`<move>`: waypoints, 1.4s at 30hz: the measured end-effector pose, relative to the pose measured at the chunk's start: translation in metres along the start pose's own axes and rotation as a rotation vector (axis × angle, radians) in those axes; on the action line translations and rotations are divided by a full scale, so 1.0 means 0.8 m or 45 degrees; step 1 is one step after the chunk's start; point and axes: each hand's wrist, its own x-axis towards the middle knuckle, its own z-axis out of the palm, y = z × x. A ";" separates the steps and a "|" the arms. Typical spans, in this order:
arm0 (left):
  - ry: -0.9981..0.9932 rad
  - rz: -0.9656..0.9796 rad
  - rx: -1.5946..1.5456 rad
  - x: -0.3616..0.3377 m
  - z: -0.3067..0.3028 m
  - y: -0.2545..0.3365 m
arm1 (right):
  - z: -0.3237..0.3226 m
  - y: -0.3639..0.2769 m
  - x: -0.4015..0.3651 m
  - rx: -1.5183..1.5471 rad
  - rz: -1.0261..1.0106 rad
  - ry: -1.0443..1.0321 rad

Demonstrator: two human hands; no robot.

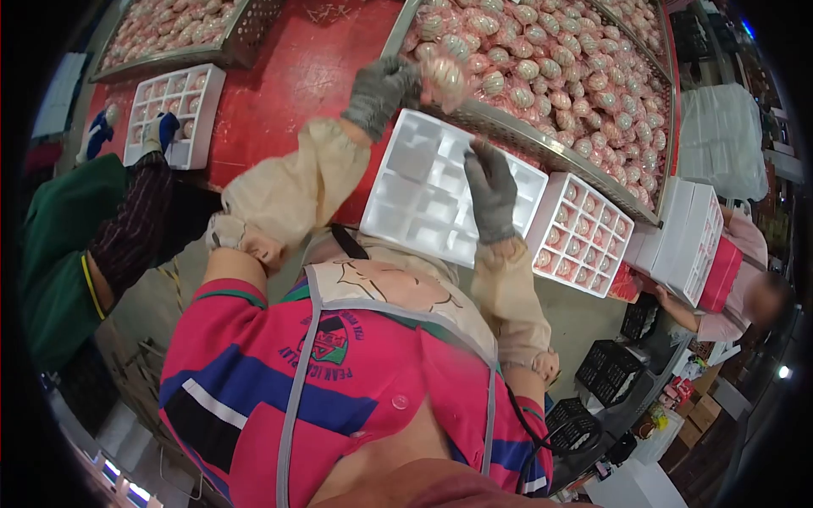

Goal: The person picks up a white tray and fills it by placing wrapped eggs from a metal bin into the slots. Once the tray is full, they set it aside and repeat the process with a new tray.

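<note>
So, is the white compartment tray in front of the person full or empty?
Empty: every visible compartment of the white tray is bare, unlike the filled tray beside it.

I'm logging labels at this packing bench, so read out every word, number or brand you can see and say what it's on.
Shirt emblem: curved lettering around it, too small and warped to read.
Wrapped piece in the left hand: blurred, no readable text.
White tray at the right hand: no print visible.
White boxes at right: no print visible.
So nothing here reads clearly.
</note>
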 end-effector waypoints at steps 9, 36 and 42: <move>-0.042 0.041 1.155 -0.074 -0.015 -0.109 | 0.031 0.064 0.054 -0.620 0.234 -0.338; -0.529 -0.009 1.760 0.038 -0.003 -0.128 | 0.066 0.111 0.121 -1.617 -0.134 -0.663; -0.457 -0.139 1.796 0.018 0.007 -0.108 | 0.064 -0.065 0.206 -1.424 -0.195 -0.367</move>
